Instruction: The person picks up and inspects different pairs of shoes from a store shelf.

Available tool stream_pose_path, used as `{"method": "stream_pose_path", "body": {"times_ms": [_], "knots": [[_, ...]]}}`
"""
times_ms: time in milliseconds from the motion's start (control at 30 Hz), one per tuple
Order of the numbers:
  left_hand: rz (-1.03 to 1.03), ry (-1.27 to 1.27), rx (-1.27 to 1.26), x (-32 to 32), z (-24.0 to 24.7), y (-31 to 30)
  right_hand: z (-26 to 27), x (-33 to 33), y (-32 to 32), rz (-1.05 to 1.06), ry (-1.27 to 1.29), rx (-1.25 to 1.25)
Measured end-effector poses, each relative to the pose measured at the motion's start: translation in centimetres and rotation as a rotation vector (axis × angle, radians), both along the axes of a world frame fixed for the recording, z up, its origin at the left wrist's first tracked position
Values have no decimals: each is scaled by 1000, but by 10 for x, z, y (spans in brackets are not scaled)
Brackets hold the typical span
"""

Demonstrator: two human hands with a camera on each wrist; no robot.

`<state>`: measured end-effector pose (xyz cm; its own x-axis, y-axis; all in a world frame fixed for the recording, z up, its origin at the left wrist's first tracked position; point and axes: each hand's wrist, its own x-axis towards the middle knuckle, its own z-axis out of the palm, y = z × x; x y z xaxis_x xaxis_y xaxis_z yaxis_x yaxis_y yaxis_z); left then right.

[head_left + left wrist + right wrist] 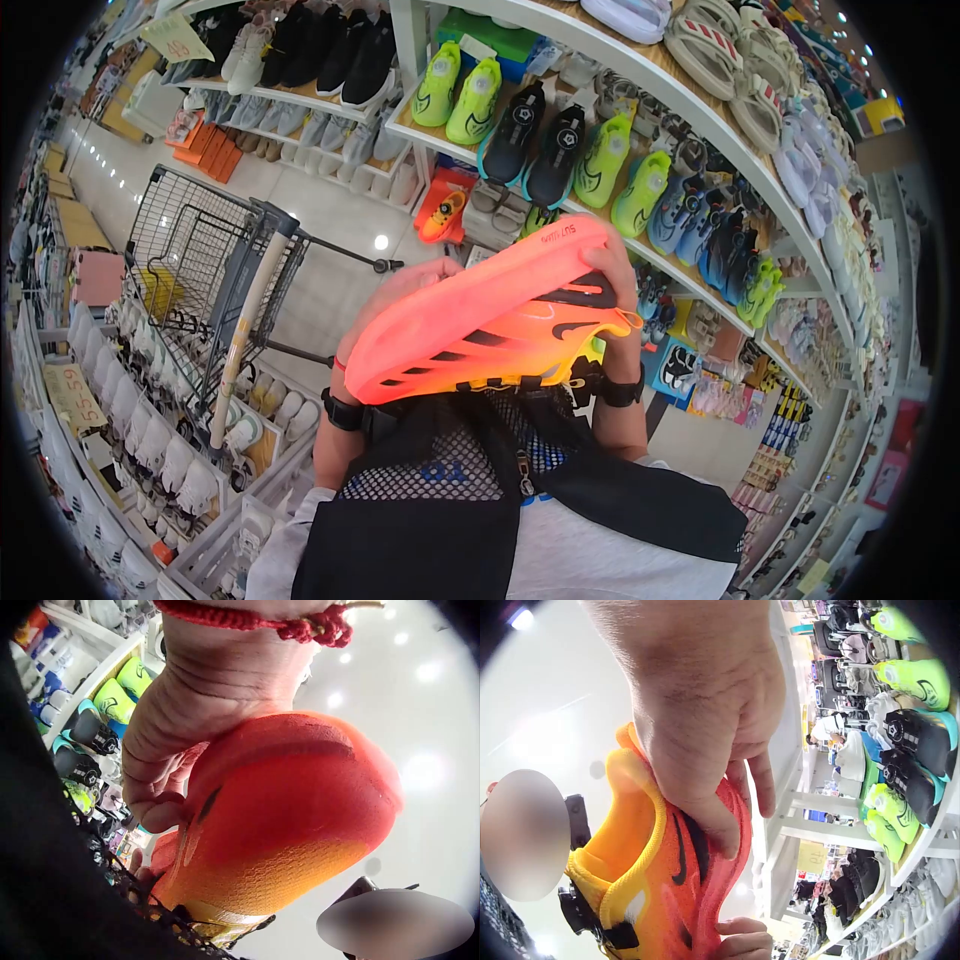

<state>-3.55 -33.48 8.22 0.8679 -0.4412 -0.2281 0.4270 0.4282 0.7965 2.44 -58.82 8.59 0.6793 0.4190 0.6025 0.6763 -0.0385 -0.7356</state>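
Observation:
A bright orange-pink sneaker (480, 325) with a yellow collar is held up in front of the chest, its side and pink sole edge in sight. The left hand (395, 290) grips it toward the toe end; in the left wrist view the fingers of this hand (161, 750) curl at the sole's edge beside the rounded red toe. At the heel, the right hand (617, 270) holds the shoe. The right wrist view shows that hand's thumb (716, 829) pressed along the heel side, near the yellow opening (626, 832).
A shopping cart (210, 270) stands at the left on the pale floor (330, 200). Shelves with neon-green shoes (470, 105) and black shoes (555, 140) run along the front and right. White shoes (130, 410) line a rack at the lower left. An orange shoe (443, 215) sits below the shelf.

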Motion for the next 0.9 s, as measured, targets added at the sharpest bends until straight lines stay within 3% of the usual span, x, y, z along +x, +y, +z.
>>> {"method": "stream_pose_path", "body": {"times_ms": [233, 267, 333, 500, 900], "knots": [[139, -50, -1, -11, 21, -4, 6, -3, 1, -11, 68, -4], [148, -48, -2, -11, 17, -2, 4, -3, 0, -9, 82, -8], [175, -344, 136, -12, 2, 2, 3, -3, 0, 9, 155, 5], [189, -398, 225, -33, -14, -1, 8, 0, 2, -59, 159, -113], [208, -564, 507, -69, -54, 24, 6, -5, -1, -101, 206, -136]]}}
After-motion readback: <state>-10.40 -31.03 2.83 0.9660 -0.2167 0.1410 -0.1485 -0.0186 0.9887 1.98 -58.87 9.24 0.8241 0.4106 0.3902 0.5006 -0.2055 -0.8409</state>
